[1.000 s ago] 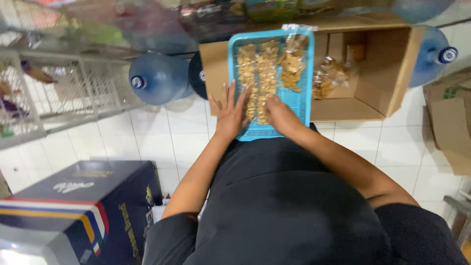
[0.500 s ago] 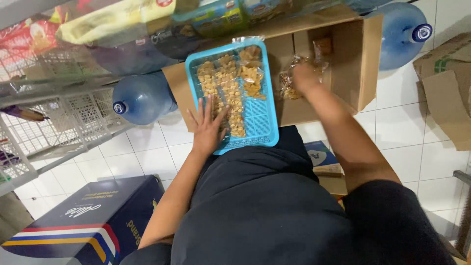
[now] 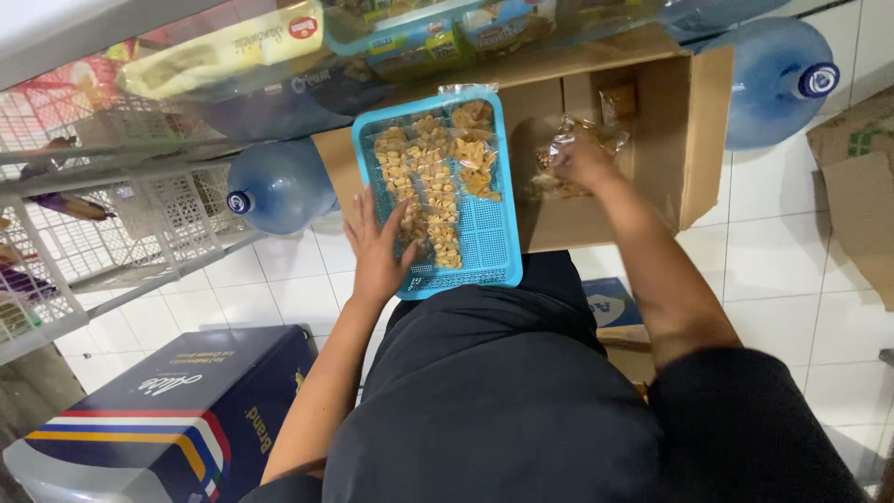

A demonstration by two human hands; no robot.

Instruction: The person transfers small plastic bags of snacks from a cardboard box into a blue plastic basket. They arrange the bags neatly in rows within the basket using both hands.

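Packets of tan snacks [image 3: 433, 182] lie in rows in a blue mesh tray [image 3: 489, 244] resting on the person's lap. Left hand [image 3: 377, 251] lies flat on the tray's near-left corner, fingers spread. Right hand [image 3: 585, 160] reaches into the brown cardboard box [image 3: 694, 140] at far right, fingers closed on a clear snack bag [image 3: 568, 149]. Blue water jugs [image 3: 279, 186] lie on the white tiled floor [image 3: 792, 270].

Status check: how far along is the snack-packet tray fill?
Done: three rows of clear snack packets lie in the blue tray, covering roughly its far two thirds. In hand: the left hand rests on the tray's near-left edge; the right hand grips a packet inside the cardboard box. Left: bare mesh at the tray's near right, and more packets in the box.
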